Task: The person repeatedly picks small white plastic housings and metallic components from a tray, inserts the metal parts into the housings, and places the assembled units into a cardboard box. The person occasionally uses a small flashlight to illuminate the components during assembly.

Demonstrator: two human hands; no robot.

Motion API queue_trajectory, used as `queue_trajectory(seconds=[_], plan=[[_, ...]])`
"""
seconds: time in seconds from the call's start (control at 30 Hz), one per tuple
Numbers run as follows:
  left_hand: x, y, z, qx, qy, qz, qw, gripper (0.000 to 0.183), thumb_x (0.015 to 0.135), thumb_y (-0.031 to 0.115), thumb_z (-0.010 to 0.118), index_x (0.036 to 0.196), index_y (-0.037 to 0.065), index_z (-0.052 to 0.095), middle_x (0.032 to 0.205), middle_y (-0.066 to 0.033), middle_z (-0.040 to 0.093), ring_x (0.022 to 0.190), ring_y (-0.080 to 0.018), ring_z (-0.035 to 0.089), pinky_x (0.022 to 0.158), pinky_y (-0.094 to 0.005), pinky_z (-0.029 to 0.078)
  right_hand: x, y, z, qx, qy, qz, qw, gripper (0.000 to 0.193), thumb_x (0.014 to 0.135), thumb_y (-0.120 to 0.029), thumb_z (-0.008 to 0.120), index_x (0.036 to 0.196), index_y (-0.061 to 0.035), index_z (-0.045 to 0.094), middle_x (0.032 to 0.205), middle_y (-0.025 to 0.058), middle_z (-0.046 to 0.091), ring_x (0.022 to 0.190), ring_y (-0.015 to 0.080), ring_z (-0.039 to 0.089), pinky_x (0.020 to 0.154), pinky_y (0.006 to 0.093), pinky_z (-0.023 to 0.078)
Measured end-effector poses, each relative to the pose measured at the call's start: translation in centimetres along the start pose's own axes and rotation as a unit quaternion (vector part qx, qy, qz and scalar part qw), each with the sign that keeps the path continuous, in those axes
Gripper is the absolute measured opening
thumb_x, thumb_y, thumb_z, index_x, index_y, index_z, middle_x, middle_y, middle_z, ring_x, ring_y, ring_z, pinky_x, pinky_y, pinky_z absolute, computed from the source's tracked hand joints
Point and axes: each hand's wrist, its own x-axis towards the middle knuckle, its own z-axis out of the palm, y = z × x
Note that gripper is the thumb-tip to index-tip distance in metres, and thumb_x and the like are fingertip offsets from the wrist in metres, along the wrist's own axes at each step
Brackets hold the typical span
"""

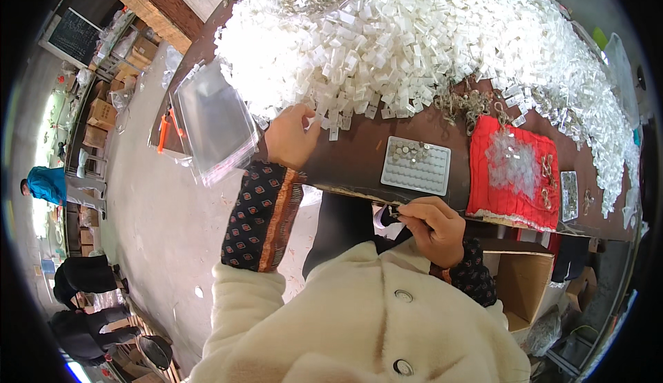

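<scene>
A great heap of small clear plastic pieces point(387, 58) covers the far part of the brown table point(352, 151). At its near left edge is my left hand point(293, 136), thumb and fingers curled in around one clear plastic piece point(310, 122). Just off the table's front edge, my right hand point(436, 228) pinches a small metal piece point(394, 212) between thumb and fingertips; its exact kind is too small to make out. Between the hands and a little farther back lies a pale grey ridged tray point(416, 180), with several small round silvery pieces point(409, 150) at its far side.
Right of the tray lies a red cloth point(483, 200) bearing small clear bits and metal clasps point(547, 176). Beyond it is a smaller tray point(569, 196). Clear plastic bags point(214, 117) and an orange-handled tool point(164, 131) lie left. A cardboard box point(526, 283) stands below right.
</scene>
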Motion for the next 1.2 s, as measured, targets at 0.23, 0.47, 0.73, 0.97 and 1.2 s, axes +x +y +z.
queue_trajectory(seconds=[0.23, 0.47, 0.73, 0.97, 1.2], plan=[[-2.3, -0.7, 3.0, 0.077, 0.012, -0.161, 0.984, 0.03, 0.082, 0.037, 0.072, 0.088, 0.008, 0.068, 0.081, -0.0081, 0.069, 0.076, -0.0266, 0.067, 0.068, -0.0379, 0.052, -0.3, -0.4, 0.1, -0.026, 0.01, -0.012, 1.0, 0.016, 0.079, 0.003, 0.074, 0.094, -0.0035, 0.069, 0.09, 0.01, 0.068, 0.072, 0.0221, 0.067, 0.062, 0.028, 0.055], [-1.8, -0.5, 3.6, 0.069, -0.011, -0.193, 0.979, 0.039, 0.083, 0.046, 0.067, 0.092, 0.009, 0.066, 0.096, -0.0126, 0.068, 0.085, -0.033, 0.067, 0.074, -0.0431, 0.053, -0.2, -0.7, 0.5, -0.022, -0.005, -0.007, 1.0, 0.016, 0.079, 0.004, 0.073, 0.093, -0.0029, 0.069, 0.089, 0.0099, 0.068, 0.071, 0.0202, 0.067, 0.062, 0.0269, 0.054], [-2.0, -1.6, 5.4, 0.125, 0.043, -0.061, 0.989, 0.035, 0.081, 0.043, 0.066, 0.085, 0.009, 0.065, 0.072, -0.0131, 0.066, 0.069, -0.0335, 0.066, 0.06, -0.0427, 0.051, -1.1, -0.3, 0.6, -0.057, -0.027, 0.001, 0.998, 0.017, 0.077, 0.004, 0.072, 0.092, -0.0022, 0.068, 0.086, 0.0114, 0.068, 0.076, 0.0233, 0.067, 0.066, 0.0311, 0.054], [-2.2, -1.8, 5.6, 0.033, 0.055, -0.227, 0.972, 0.024, 0.081, 0.032, 0.069, 0.085, 0.008, 0.07, 0.084, -0.0124, 0.068, 0.08, -0.0333, 0.067, 0.069, -0.0427, 0.054, -1.7, 0.9, 1.7, -0.016, -0.023, 0.029, 0.999, 0.016, 0.086, 0.008, 0.062, 0.1, 0.0009, 0.063, 0.089, 0.0096, 0.062, 0.065, 0.0137, 0.056, 0.053, 0.0255, 0.045], [-3.1, -1.5, 5.1, -0.068, 0.115, -0.193, 0.972, 0.022, 0.08, 0.027, 0.072, 0.081, 0.006, 0.067, 0.09, -0.0134, 0.063, 0.087, -0.0337, 0.063, 0.074, -0.0438, 0.05, -1.6, 1.3, 1.6, 0.015, -0.052, 0.067, 0.996, 0.014, 0.089, 0.007, 0.06, 0.102, 0.0018, 0.061, 0.091, 0.0076, 0.06, 0.064, 0.0114, 0.053, 0.056, 0.0233, 0.043]])
